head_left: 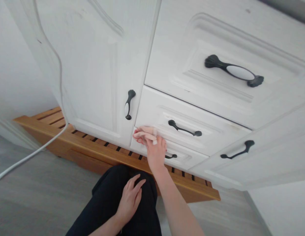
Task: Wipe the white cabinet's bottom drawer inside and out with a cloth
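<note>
My right hand (pixel 154 149) reaches up to the drawer fronts, its fingers closed over a crumpled, pale cloth with red edging (pixel 140 135). Motion blurs the cloth, which lies against the lower left of the white drawers, around the seam between the middle drawer (pixel 152 108) and the bottom drawer (pixel 189 157). Just right of that hand, the bottom drawer's dark handle (pixel 172 156) is partly hidden. On my dark-trousered knee rests my left hand (pixel 131 195), fingers stretched and holding nothing.
Dark handles with white insets mark the top drawer (pixel 241 72), middle drawer and left door (pixel 98 75). Another handle (pixel 237 150) is on the right door. A slatted wooden bench (pixel 105 157) runs along the cabinet's base. A white cable (pixel 60 78) hangs at left, crossing the bench.
</note>
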`<action>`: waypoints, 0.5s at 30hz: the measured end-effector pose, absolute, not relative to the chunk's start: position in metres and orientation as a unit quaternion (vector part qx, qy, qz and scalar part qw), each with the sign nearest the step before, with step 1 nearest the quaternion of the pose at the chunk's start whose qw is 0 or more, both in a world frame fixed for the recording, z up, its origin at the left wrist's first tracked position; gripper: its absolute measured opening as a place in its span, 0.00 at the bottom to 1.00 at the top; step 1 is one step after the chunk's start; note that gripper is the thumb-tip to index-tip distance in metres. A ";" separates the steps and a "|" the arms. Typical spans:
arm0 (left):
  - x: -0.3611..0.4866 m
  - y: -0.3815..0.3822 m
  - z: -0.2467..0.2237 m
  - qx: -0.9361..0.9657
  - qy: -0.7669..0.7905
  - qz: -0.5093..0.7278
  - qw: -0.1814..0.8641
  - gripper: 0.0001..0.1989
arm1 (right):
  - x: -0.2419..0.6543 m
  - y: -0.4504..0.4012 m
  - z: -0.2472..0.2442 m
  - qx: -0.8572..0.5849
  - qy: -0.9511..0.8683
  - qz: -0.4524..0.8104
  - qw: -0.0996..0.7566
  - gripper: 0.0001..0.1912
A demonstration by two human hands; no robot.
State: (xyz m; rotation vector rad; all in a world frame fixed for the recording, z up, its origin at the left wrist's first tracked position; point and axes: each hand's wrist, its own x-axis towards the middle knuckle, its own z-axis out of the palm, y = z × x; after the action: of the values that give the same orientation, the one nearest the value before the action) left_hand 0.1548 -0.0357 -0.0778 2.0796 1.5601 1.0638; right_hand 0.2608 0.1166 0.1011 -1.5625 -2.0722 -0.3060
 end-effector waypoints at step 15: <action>0.147 -0.021 -0.077 0.700 0.541 0.413 0.215 0.18 | 0.247 0.134 0.080 -0.492 -0.829 -0.186 0.188 0.13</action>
State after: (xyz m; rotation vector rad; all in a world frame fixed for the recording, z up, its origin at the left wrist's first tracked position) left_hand 0.1468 -0.0212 -0.0773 1.9416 1.5017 1.1462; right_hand 0.2470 0.1341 0.0797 -1.3838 -2.3335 -0.5231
